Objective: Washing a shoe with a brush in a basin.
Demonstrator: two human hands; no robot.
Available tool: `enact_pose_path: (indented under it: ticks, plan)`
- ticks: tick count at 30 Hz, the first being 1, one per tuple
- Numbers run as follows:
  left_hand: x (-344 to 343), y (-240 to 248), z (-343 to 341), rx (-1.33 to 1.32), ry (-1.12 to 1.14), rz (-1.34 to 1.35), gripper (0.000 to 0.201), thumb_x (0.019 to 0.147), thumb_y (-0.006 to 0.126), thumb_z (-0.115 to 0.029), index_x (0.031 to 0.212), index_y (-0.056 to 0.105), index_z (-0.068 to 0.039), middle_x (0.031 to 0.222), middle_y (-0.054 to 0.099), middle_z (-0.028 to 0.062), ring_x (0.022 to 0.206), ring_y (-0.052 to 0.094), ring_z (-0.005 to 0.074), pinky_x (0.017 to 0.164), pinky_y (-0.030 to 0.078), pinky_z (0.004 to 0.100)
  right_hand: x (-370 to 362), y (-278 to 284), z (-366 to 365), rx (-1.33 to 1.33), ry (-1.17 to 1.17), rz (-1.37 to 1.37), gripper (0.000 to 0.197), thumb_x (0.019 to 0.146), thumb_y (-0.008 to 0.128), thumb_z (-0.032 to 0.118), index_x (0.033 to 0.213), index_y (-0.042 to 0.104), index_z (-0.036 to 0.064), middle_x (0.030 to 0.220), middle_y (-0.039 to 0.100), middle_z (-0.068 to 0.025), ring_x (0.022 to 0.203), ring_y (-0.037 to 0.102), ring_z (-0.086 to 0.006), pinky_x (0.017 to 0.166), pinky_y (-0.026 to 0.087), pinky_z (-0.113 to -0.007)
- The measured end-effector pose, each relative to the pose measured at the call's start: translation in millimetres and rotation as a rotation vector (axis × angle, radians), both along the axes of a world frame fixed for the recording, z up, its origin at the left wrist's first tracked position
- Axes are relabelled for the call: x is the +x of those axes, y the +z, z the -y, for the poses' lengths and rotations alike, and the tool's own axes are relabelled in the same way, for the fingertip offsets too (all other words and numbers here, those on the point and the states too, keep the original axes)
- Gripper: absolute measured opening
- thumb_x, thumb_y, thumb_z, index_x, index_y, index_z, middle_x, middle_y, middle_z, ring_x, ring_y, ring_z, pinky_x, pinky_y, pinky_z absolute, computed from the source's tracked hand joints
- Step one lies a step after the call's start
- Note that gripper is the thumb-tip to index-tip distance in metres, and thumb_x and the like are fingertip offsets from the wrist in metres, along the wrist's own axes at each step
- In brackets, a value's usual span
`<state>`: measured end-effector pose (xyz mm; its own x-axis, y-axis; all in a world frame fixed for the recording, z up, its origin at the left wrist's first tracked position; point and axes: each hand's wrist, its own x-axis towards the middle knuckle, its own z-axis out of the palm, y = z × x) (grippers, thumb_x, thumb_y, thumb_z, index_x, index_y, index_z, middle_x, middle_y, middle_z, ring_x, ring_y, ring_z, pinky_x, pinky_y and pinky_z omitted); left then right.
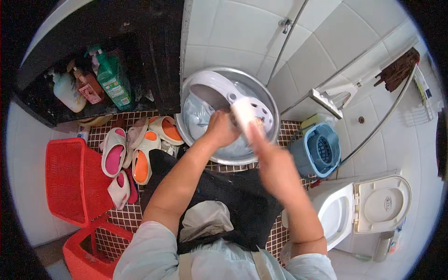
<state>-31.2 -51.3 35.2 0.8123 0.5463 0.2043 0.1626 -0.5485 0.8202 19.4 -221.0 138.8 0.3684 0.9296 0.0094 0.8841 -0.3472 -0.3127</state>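
A person is working on a small-tiled bathroom floor [126,215], with a white toilet [359,210] and a red basket [70,182] sitting close by. The left hand [220,128] is gripping a white slipper with holes [224,93] over a silver basin [268,105], and the right hand [261,140], blurry, is wrapping around a white brush [243,112] touching it.

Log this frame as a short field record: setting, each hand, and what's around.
setting: tiled bathroom floor
left hand: grip on a white perforated clog over a metal basin
right hand: motion-blurred, holds a pale object against the clog; object unclear
left of basin: pile of slippers, red basket
right: blue mop bucket, open toilet
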Motion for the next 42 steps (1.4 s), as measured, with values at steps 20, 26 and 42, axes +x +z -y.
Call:
enact_pose_path:
  ticks: [20,26,42]
  plan:
    - [11,-15,11,0.358,-0.109,0.389,0.022,0.068,0.065,-0.013,0.090,0.067,-0.008,0.090,0.066,0.0138,0.088,0.061,0.0343,0.082,0.047,0.0439,59,-13,-46,0.130,-0.172,0.076,0.064,0.084,0.045,0.005,0.143,0.025,0.0194,0.076,0.060,-0.0266,0.072,0.062,-0.0424,0.066,0.048,-0.052]
    - [13,-10,23,0.336,-0.134,0.258,0.020,0.068,0.064,-0.010,0.088,0.065,-0.004,0.091,0.065,0.0163,0.092,0.061,0.0350,0.083,0.046,0.0446,44,-27,-37,0.182,-0.078,-0.021,0.060,0.085,0.044,0.009,0.142,0.026,0.0175,0.077,0.061,-0.0267,0.073,0.062,-0.0425,0.066,0.048,-0.052]
    - [2,-6,20,-0.637,-0.193,0.196,0.030,0.074,0.064,-0.006,0.103,0.064,-0.002,0.107,0.063,0.0101,0.104,0.056,0.0234,0.094,0.040,0.0377,97,-85,5,0.858,-0.407,-1.271,0.049,0.094,0.051,0.024,0.139,0.036,0.0183,0.069,0.054,0.0027,0.042,0.034,-0.0035,0.036,0.025,-0.021]
